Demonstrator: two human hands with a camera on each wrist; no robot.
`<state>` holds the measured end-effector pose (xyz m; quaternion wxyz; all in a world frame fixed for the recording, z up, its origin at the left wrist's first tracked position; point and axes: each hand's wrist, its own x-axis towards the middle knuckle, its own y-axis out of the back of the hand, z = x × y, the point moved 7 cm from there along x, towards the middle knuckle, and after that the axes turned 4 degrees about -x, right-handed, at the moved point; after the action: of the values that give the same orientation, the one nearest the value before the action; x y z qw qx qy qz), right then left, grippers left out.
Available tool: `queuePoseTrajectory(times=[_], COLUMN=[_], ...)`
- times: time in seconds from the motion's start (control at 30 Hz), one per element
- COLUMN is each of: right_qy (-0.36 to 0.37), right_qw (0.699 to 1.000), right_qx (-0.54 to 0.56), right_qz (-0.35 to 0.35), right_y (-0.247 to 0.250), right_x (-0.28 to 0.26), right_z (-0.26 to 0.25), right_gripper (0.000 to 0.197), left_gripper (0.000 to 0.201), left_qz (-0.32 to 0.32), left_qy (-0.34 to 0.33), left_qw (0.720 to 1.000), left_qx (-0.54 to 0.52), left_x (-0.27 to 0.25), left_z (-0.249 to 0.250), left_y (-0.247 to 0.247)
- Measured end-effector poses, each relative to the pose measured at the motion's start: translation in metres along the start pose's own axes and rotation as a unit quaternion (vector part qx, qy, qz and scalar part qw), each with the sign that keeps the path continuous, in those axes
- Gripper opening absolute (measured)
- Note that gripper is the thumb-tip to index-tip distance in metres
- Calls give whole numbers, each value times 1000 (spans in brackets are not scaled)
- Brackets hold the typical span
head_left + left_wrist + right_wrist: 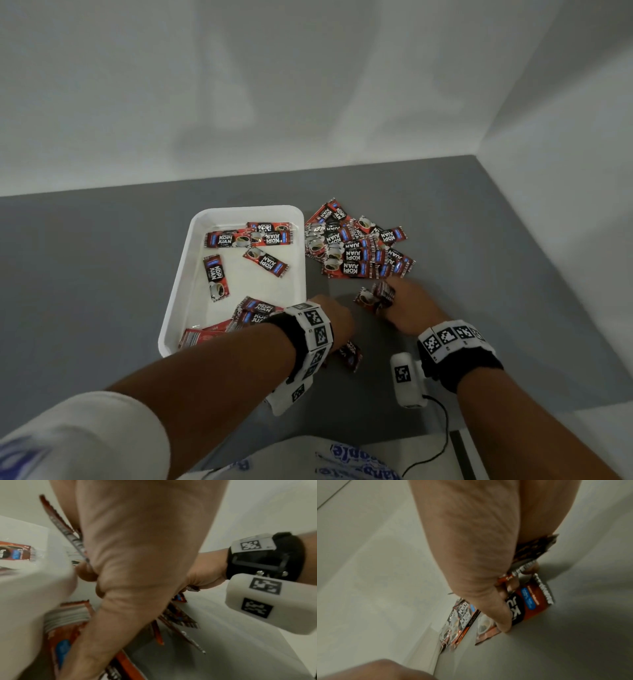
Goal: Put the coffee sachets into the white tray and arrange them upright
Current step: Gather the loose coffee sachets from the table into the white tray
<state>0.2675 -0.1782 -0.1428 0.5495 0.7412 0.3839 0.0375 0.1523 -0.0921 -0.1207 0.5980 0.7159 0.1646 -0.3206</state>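
A white tray [178,291] sits on the grey tabletop [85,257], and several red-and-black coffee sachets lie flat inside it: three overlapping along the far wall [250,234], one alone near the left wall [215,277], one tilted toward the middle [266,262], and a cluster at the near end [239,318] partly hidden by the left forearm. Just beside the tray's right wall, a loose heap of sachets [356,246] rests on the tabletop, overlapping at many angles. The left hand [337,322] hovers at the tray's near right corner with its fingers curled; the left wrist view shows it gripping a few sachets [68,534] edge-on between thumb and fingers, and one dark sachet [351,354] pokes out below the hand in the head view. The right hand [407,305] is low over the tabletop, just in front of the heap, its fingers curled round a small bunch of sachets [383,291]. In the right wrist view its thumb [503,622] touches another sachet [529,605] lying flat on the tabletop. Both wrists wear black bands carrying white blocks printed with square black markers [317,329], and a cable [438,442] trails from the right wrist unit toward the tabletop's near edge.
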Motion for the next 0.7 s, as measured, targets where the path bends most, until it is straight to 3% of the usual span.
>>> queuePoseTrajectory(times=[0.13,0.23,0.3,0.43,0.5,0.7], right_qy=[-27,-27,-31,-43,-54,-13], right_qw=[1000,999,999,997,995,986], right_qx=[6,24,36,56,80,156], right_qz=[-1,-1,2,18,31,56], right_y=[-1,3,7,15,20,38], right_x=[-4,-7,-9,-9,-10,-9], right_z=[13,14,13,10,9,-17], right_gripper=[36,30,15,22,15,13], left_gripper=[25,20,18,16,18,31], left_qz=[17,66,75,39,32,105], left_qy=[-6,-8,-8,12,13,30], left_qw=[1000,997,997,997,996,985], left_qx=[-22,-27,-22,-62,-79,-135], left_x=[10,15,17,19,18,9], left_z=[-3,-1,1,-4,-6,-20], left_y=[5,18,20,16,15,25])
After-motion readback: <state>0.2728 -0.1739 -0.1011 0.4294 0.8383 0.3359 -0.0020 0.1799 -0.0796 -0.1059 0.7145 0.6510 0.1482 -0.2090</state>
